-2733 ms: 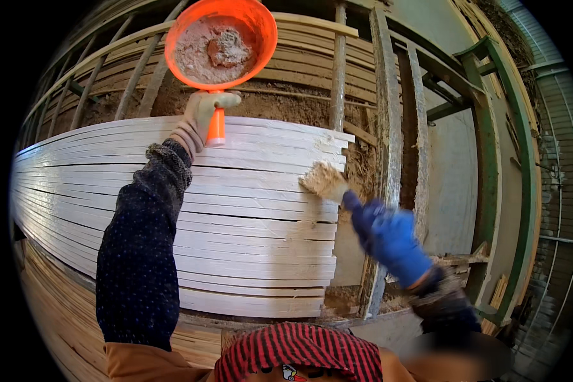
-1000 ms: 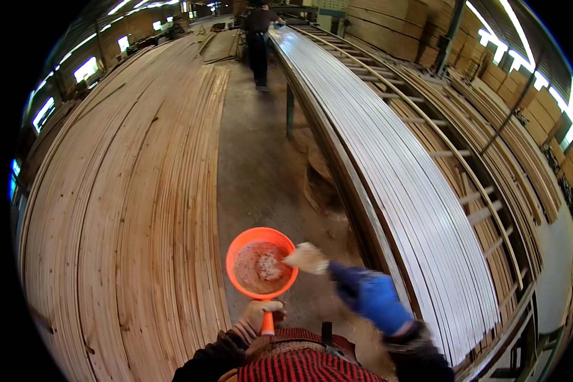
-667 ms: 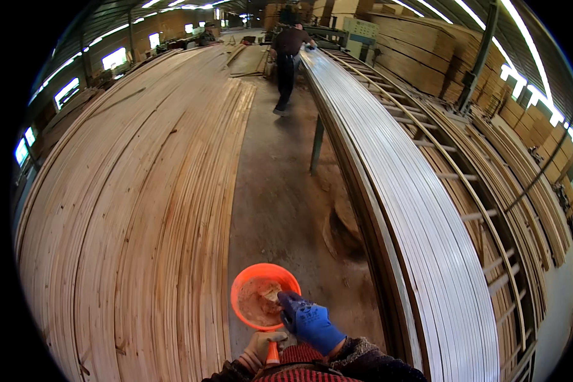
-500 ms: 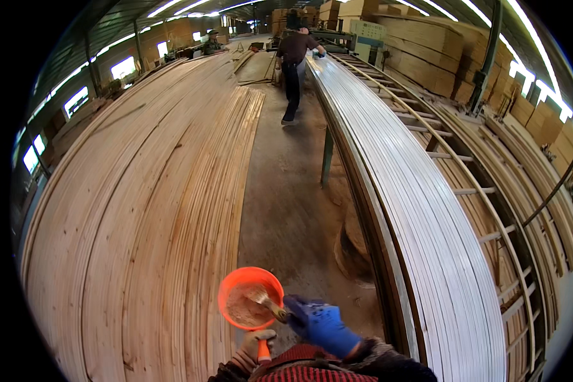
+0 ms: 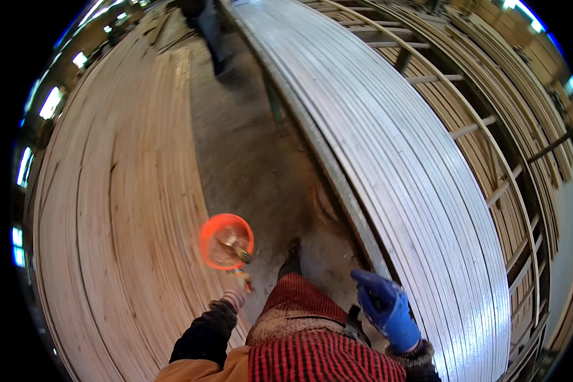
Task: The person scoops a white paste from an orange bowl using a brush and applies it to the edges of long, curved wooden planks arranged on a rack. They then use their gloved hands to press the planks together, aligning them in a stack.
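My left hand [image 5: 239, 291], in a light glove, is closed round the handle of an orange pot [image 5: 251, 239], held out above the edge of the wooden boards. Pinkish-brown paste or liquid [image 5: 218, 253] lies inside the pot. A flat brush [image 5: 242, 254] leans in it, its handle resting over the rim toward me. My right hand [image 5: 383, 309], in a blue glove with dark fingers, is empty beside the row of whitish coated strips, its fingers loosely apart. Whether it touches the near edge of the strips I cannot tell.
Long bare wooden boards [image 5: 134, 191] spread on my left. Whitish coated strips [image 5: 388, 146] lie on a raised bench [image 5: 325, 162] to my right, with a slatted rack [image 5: 493, 191] beyond. Another person's leg [image 5: 212, 38] shows farther up the concrete aisle [image 5: 235, 127].
My right hand has let go of the brush and moved right, toward the coated strips. The brush stays in the pot. My view has tilted down and turned right.
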### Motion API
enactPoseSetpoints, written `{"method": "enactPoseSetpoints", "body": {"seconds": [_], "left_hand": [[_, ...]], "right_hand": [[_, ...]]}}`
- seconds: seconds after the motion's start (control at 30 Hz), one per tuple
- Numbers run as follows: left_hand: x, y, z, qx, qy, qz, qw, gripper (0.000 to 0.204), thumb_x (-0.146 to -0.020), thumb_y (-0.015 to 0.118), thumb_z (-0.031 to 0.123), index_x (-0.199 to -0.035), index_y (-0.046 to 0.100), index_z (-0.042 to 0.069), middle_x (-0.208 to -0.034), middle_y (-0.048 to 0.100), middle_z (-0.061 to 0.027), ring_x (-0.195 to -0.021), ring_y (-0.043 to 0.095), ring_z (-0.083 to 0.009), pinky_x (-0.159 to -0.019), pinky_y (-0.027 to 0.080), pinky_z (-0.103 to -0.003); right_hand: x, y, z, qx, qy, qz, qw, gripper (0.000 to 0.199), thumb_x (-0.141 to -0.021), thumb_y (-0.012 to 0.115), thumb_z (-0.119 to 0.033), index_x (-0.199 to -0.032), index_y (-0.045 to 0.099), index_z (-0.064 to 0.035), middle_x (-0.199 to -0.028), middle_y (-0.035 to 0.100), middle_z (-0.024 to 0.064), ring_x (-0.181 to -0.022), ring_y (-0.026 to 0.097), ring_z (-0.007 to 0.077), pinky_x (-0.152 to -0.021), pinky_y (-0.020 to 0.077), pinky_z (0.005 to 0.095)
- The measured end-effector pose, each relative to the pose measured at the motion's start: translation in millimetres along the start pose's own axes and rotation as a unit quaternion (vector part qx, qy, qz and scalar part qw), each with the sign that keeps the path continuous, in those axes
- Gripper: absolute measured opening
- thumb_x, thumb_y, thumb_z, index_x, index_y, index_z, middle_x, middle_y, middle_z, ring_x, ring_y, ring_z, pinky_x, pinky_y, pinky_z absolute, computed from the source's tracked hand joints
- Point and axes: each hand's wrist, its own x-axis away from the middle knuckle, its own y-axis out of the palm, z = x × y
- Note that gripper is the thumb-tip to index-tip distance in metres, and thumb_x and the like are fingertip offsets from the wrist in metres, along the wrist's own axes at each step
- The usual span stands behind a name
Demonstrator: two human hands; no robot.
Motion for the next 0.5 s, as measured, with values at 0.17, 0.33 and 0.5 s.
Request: {"method": "enactPoseSetpoints", "body": {"seconds": [0.17, 0.33, 0.5], "left_hand": [[-81, 157, 57, -0.106, -0.141, -0.185, 0.967, 0.015, -0.074, 0.072, 0.007, -0.083, 0.061, 0.001, -0.060, 0.056, -0.0082, -0.048, 0.055, -0.0199, -0.042, 0.042, -0.035], [-182, 327, 92, -0.205, -0.091, -0.312, 0.923, 0.024, -0.083, 0.071, 0.016, -0.102, 0.065, 0.003, -0.073, 0.063, -0.0100, -0.053, 0.056, -0.0169, -0.045, 0.043, -0.034], [-267, 380, -33, -0.296, 0.420, -0.409, 0.754, 0.025, -0.096, 0.050, 0.013, -0.112, 0.065, 0.001, -0.101, 0.067, -0.0126, -0.094, 0.063, -0.0250, -0.078, 0.052, -0.037]], "right_hand": [[-59, 18, 8, -0.012, 0.170, 0.077, 0.982, 0.032, -0.088, 0.062, 0.001, -0.119, 0.068, -0.0069, -0.092, 0.071, 0.0096, -0.073, 0.067, 0.0137, -0.066, 0.0519, 0.0269], [-141, 33, -3, 0.079, 0.110, 0.066, 0.989, 0.032, -0.087, 0.060, 0.005, -0.118, 0.067, -0.0015, -0.112, 0.069, 0.0190, -0.099, 0.069, 0.0300, -0.084, 0.0543, 0.0353], [-171, 49, 5, 0.062, 0.146, -0.033, 0.987, 0.033, -0.087, 0.062, 0.002, -0.120, 0.066, -0.0028, -0.112, 0.069, 0.0185, -0.094, 0.070, 0.0281, -0.077, 0.0554, 0.0344]]}}
